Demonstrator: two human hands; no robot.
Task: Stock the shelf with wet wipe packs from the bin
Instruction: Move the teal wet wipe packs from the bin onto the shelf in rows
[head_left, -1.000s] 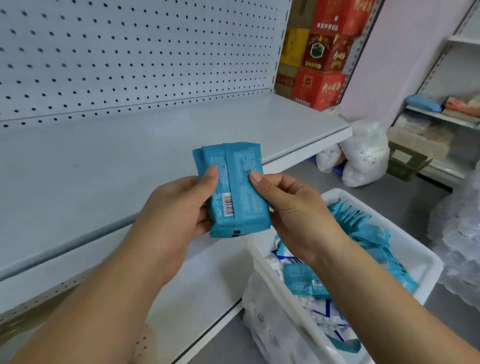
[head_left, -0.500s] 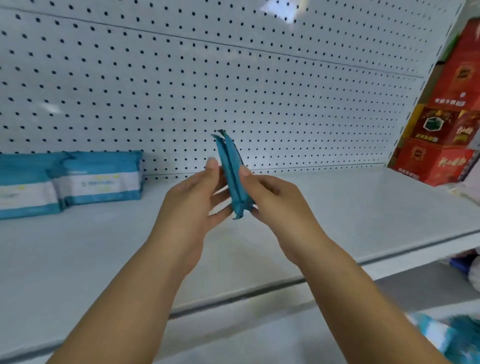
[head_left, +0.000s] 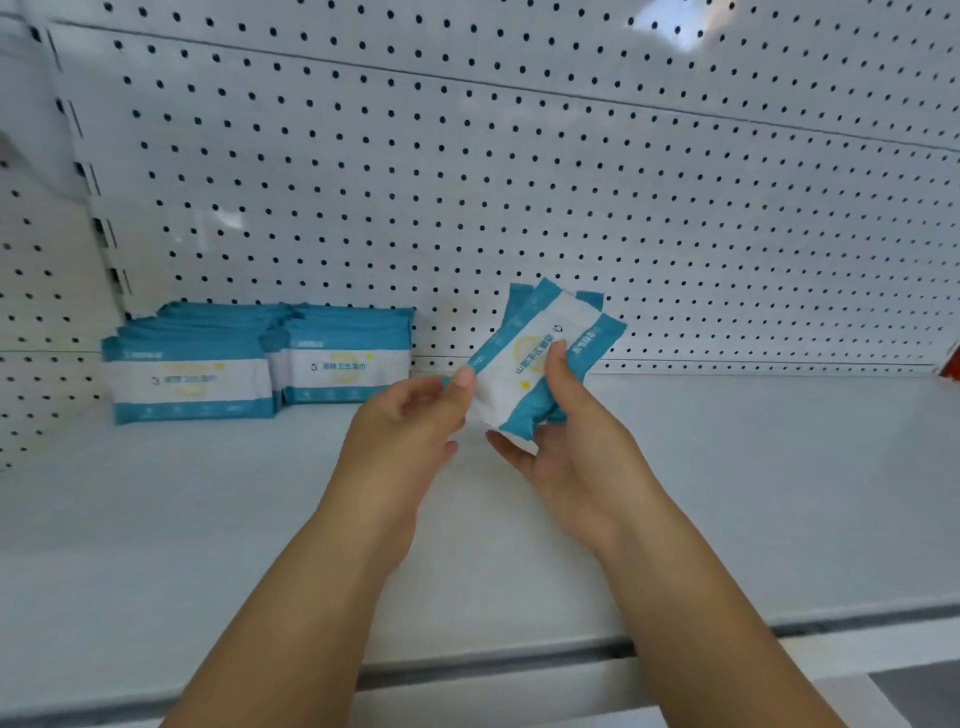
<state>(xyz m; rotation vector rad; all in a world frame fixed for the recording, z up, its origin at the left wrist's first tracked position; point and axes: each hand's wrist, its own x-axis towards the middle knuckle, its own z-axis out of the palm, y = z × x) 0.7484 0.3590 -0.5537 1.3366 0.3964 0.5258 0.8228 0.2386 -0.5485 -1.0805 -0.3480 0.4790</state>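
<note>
**A:** Where are the packs (head_left: 540, 364)?

**B:** In the air over the shelf (head_left: 727, 493), near the pegboard (head_left: 571, 182), held between both hands. It's a small bundle of two or three, I can't count them for sure. The printed face is toward the camera.

**A:** Which hand has them?

**B:** Mostly the right hand (head_left: 576, 441). Its fingers curl under the lower end and its thumb presses on the white face. The left hand (head_left: 410, 421) pinches the lower left edge with its thumb tip, and its other fingers are loosely curled.

**A:** How do they lie?

**B:** Tilted. The long axis runs from lower left up to upper right, and no edge touches the shelf.

**A:** And the ones already stocked?

**B:** There's a row (head_left: 260, 364) to the left, against the pegboard. Their faces point forward and their long axis is level along the shelf.

**A:** So what does the next move turn on?

**B:** I'd say bringing the bundle's axis level to match the row, then carrying it left to the bare spot just right of the row. The left hand is nearer that spot, so it probably guides. The bin is out of view.
</note>
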